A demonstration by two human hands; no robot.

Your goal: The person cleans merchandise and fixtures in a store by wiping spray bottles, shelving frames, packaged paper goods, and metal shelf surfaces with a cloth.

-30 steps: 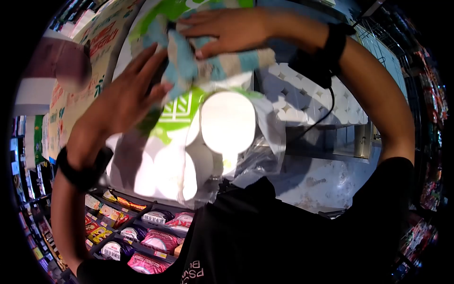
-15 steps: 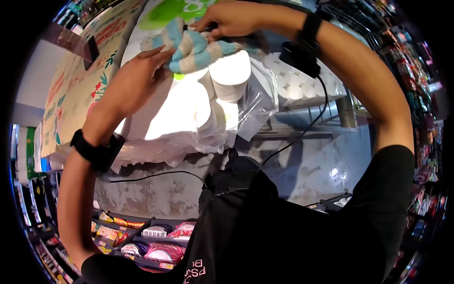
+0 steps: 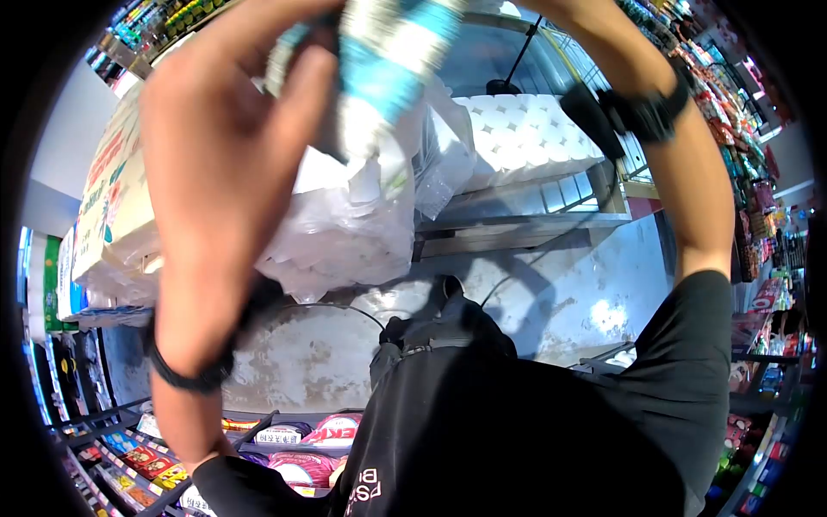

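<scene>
A fluffy cloth (image 3: 392,73) with blue and whitish stripes is raised close to the camera at the top of the head view, blurred and partly cut off. My left hand (image 3: 228,146) is closed on its left side, thumb against the cloth; its fingertips are hidden or beyond the top edge. Of my right arm (image 3: 702,189), the forearm and wrist show at the upper right. My right hand lies past the top edge, out of sight. Below the cloth is a plastic-wrapped pack of white paper rolls (image 3: 353,228).
A patterned carton-like pack (image 3: 116,202) stands at the left. Another pack of white rolls (image 3: 530,133) sits on a metal rack (image 3: 525,220) at the right. Bagged goods (image 3: 306,465) fill a low shelf by my legs. Dark cables run from my wrists.
Both arms have risen, lifting the cloth off the paper pack toward the camera. My right hand has passed out of the top of the view. The camera view has shifted slightly.
</scene>
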